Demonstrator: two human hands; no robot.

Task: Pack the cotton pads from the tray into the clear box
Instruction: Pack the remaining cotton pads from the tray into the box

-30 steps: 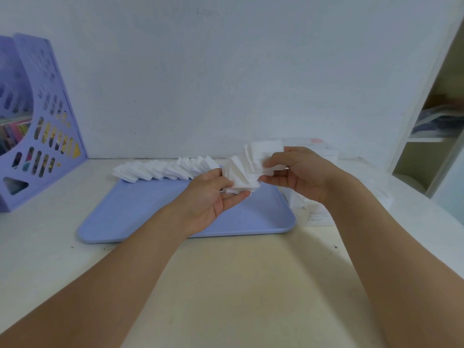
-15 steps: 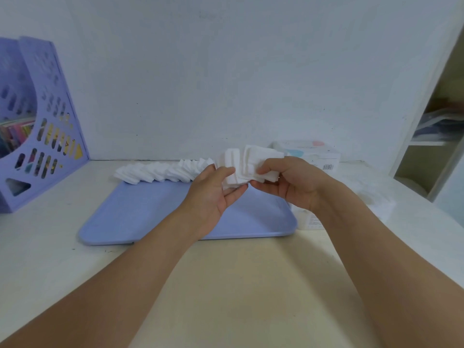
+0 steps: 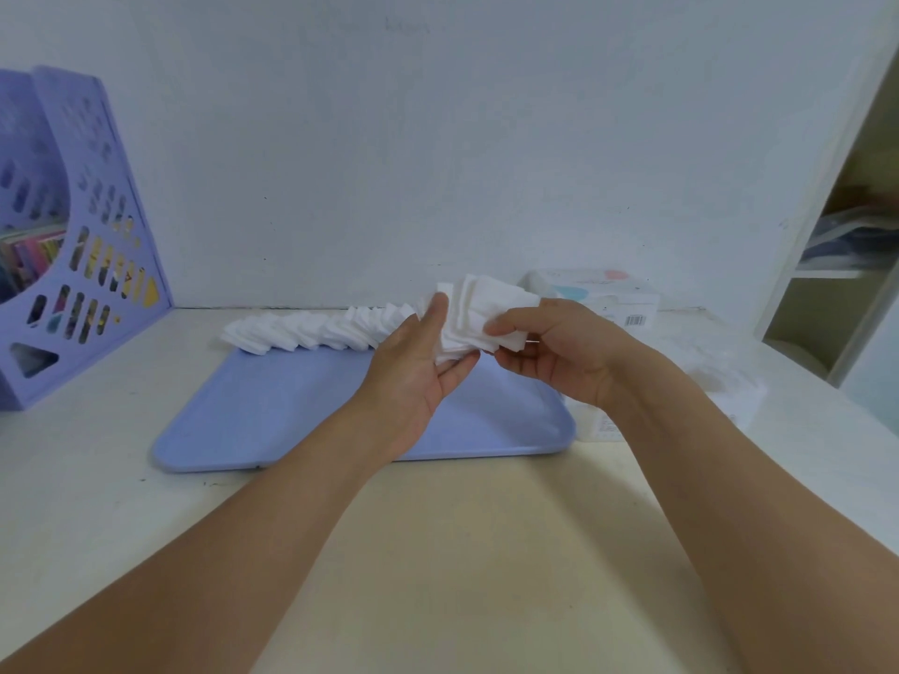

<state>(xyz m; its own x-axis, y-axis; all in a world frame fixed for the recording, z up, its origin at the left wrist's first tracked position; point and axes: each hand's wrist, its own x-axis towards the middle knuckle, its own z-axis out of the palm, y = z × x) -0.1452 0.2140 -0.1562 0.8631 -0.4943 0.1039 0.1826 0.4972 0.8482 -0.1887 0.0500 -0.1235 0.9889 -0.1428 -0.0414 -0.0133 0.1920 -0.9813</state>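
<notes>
Both forearms run off the bottom edge, so nothing of the person shows past them. Above the flat blue tray [image 3: 272, 420] on the pale table [image 3: 486, 552], the left hand [image 3: 413, 367] cups a bunch of square white cotton pads [image 3: 479, 311] from below, fingers curled behind them, while the right hand [image 3: 559, 352] pinches their right edge between thumb and fingers. A fanned row of more pads [image 3: 311, 330] lies along the tray's far rim. The clear box [image 3: 729, 381], right of the tray, is mostly hidden by the right wrist and hard to make out. Behind stands a white carton [image 3: 598, 299]; far left, a perforated purple file holder [image 3: 92, 245] with colourful papers.
</notes>
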